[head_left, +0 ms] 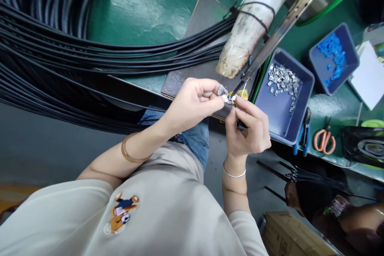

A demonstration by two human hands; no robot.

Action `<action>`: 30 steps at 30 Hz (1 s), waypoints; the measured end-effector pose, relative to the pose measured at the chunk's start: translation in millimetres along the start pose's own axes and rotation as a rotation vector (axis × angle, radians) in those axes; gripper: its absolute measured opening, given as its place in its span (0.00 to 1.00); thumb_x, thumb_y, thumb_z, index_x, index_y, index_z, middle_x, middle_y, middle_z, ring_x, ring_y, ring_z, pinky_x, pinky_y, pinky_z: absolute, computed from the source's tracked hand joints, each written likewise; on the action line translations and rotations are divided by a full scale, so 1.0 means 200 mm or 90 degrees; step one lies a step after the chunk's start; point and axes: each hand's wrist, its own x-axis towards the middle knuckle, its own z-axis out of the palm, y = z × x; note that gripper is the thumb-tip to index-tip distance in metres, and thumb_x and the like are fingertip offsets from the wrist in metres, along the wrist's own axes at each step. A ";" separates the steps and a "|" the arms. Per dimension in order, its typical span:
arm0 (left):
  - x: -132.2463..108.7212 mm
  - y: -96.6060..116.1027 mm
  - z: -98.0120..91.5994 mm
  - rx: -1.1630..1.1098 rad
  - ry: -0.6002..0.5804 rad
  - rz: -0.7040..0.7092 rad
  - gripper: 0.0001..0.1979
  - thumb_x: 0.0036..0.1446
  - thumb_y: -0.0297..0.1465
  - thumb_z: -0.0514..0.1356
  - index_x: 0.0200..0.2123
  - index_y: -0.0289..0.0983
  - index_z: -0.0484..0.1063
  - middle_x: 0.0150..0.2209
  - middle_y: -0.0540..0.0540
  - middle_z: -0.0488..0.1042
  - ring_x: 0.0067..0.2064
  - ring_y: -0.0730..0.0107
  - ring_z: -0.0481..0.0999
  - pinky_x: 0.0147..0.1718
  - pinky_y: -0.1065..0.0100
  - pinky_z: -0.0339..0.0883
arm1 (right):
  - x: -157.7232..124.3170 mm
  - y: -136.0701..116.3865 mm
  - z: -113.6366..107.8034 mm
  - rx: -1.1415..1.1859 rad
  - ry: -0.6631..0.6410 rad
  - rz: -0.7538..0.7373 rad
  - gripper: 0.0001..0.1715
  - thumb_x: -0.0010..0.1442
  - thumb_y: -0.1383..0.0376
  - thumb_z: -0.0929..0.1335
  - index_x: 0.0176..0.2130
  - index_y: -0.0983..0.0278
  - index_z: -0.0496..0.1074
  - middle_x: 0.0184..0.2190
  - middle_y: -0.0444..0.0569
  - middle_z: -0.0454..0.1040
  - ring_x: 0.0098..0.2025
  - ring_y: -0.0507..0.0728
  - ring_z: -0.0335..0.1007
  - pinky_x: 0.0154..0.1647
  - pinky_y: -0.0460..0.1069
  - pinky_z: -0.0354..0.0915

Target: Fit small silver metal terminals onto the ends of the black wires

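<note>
My left hand [199,102] is closed in a pinch, and a small grey and whitish piece shows at its fingertips. Facing it, my right hand [247,128] pinches too, its thumb and fingertips at a tiny shiny connector [230,98] between the two hands. Fingers hide most of what each hand grips. A thin dark tip on a slotted metal arm [273,44] comes down right above the fingertips. Behind them lies a yellow pad [242,95]. A white wrapped tube [249,28] with a stained mouth hangs over the spot.
A bin [297,128] of small metal shells and a bin [313,54] of blue parts stand to the right. Pliers [305,132] and orange-handled scissors [324,140] lie near the edge. Black cables [135,58] sweep across the left. Another person [339,208] sits lower right.
</note>
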 end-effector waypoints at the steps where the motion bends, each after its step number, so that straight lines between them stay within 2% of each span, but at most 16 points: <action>1: 0.00 0.00 0.00 0.000 0.001 -0.001 0.10 0.52 0.23 0.59 0.20 0.34 0.66 0.18 0.53 0.62 0.21 0.83 0.58 0.19 0.76 0.51 | 0.00 0.00 0.00 0.004 0.000 0.003 0.09 0.57 0.72 0.71 0.39 0.61 0.72 0.41 0.45 0.81 0.41 0.52 0.80 0.44 0.48 0.77; 7: 0.00 0.00 0.00 -0.005 0.005 0.003 0.09 0.53 0.24 0.60 0.21 0.34 0.66 0.18 0.53 0.63 0.21 0.82 0.59 0.19 0.75 0.51 | 0.01 0.00 0.00 -0.002 0.002 0.000 0.09 0.58 0.71 0.71 0.39 0.60 0.72 0.42 0.44 0.81 0.41 0.52 0.80 0.44 0.49 0.78; 18: 0.00 0.01 -0.01 -0.013 -0.001 0.000 0.08 0.51 0.23 0.59 0.21 0.34 0.66 0.18 0.54 0.63 0.21 0.83 0.58 0.19 0.77 0.51 | 0.02 -0.02 0.00 0.036 0.021 -0.001 0.11 0.53 0.75 0.73 0.38 0.64 0.74 0.41 0.47 0.81 0.41 0.52 0.81 0.44 0.47 0.78; 30: 0.00 0.01 0.00 0.003 -0.003 -0.001 0.09 0.51 0.22 0.58 0.20 0.34 0.66 0.18 0.54 0.63 0.21 0.83 0.59 0.19 0.77 0.52 | 0.02 -0.02 0.00 0.012 0.013 0.015 0.10 0.55 0.75 0.73 0.37 0.64 0.74 0.40 0.46 0.82 0.41 0.52 0.80 0.44 0.47 0.77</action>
